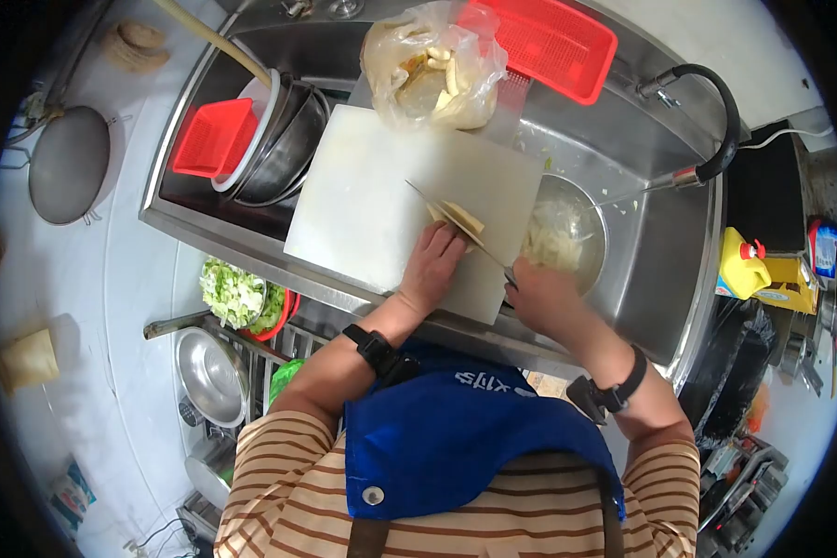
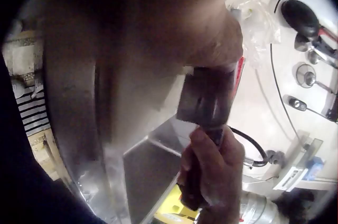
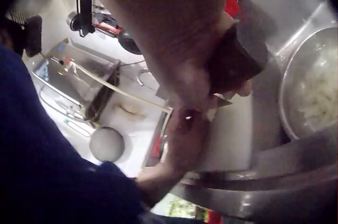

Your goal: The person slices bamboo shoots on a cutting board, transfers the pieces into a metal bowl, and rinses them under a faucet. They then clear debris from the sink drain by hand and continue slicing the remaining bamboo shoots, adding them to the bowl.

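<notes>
My right hand (image 1: 544, 298) grips the dark handle of a cleaver (image 2: 206, 94), its blade slanting across the white cutting board (image 1: 344, 186). Against the blade lies a pale yellow vegetable piece (image 1: 465, 217), its exact kind unclear. Fingers bent, my left hand (image 1: 432, 265) holds the piece down on the board, fingertips right beside the blade and partly hidden by it. To the right of the board, a metal bowl (image 1: 603, 244) in the sink contains pale cut pieces in water. Behind the board stands a clear plastic bag (image 1: 386, 56) with more pale pieces inside.
The board bridges a steel sink (image 1: 642, 279). A black faucet (image 1: 730, 112) reaches over its right basin. Red baskets (image 1: 577, 46) sit at the back, stacked bowls (image 1: 284, 153) on the left. Chopped greens (image 1: 232, 290) stand below the left edge, a yellow jug (image 1: 744, 265) at right.
</notes>
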{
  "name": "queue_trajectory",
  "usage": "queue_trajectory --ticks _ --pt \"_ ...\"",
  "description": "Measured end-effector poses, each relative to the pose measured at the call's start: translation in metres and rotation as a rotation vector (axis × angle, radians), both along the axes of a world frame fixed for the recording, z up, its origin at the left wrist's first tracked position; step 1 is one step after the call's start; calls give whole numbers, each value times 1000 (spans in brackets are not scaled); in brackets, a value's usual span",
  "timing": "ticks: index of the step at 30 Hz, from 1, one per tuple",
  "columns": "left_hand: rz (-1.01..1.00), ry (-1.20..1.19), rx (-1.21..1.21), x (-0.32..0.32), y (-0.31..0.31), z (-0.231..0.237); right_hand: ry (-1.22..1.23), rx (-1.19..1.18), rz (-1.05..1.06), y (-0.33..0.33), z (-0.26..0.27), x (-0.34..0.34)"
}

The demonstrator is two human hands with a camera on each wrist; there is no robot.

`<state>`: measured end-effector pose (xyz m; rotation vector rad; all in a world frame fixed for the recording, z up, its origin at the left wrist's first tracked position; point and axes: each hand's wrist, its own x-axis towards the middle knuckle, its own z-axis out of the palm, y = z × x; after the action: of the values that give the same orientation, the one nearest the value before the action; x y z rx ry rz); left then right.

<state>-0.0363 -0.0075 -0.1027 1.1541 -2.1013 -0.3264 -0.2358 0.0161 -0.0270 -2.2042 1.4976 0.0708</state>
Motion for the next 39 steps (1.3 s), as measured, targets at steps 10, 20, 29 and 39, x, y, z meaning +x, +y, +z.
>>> queue_trajectory --ticks 10,20,29,39 --pt "4 85 62 4 1 -4 -71 28 -104 2 -4 4" --pt "-15 39 22 3 -1 -5 3 71 -62 5 -6 5" --pt "-3 37 11 2 2 -4 -28 44 -25 7 -1 -2" --pt "24 70 53 5 5 -6 -80 42 -135 4 5 -5"
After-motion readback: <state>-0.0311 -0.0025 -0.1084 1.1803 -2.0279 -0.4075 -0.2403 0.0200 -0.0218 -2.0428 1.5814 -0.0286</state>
